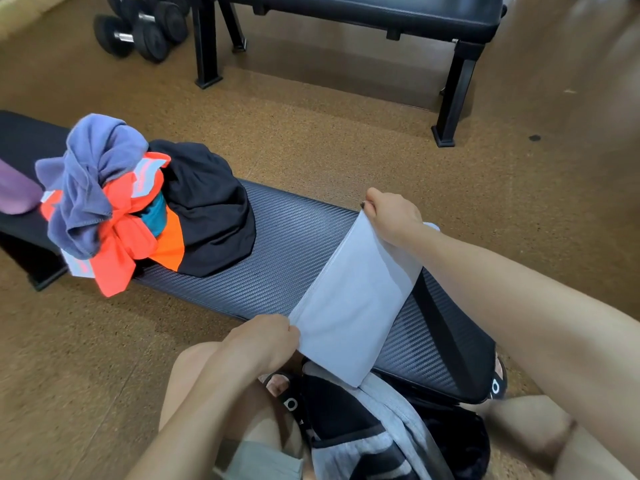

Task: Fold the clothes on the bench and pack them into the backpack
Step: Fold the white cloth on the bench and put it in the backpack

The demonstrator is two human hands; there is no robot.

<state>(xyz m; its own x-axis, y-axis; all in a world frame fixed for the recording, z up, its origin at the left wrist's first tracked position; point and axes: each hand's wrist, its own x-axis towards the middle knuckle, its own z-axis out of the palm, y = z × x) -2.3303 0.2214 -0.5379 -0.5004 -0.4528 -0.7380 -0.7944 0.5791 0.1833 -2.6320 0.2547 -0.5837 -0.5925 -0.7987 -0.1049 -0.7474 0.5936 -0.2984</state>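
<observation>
Your left hand (268, 336) is pinching the grey cloth's (356, 306) 7 o'clock corner. Your right hand (393, 216) is pinching its 12 o'clock corner above the bench (287, 244).

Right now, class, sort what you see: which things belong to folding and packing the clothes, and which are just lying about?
Part of the job:
- pale grey garment, gripped by the left hand and right hand
- heap of unfolded clothes
- near bench they lie on
- backpack on the floor below

Just lying about:
- dumbbells
- far bench
</observation>
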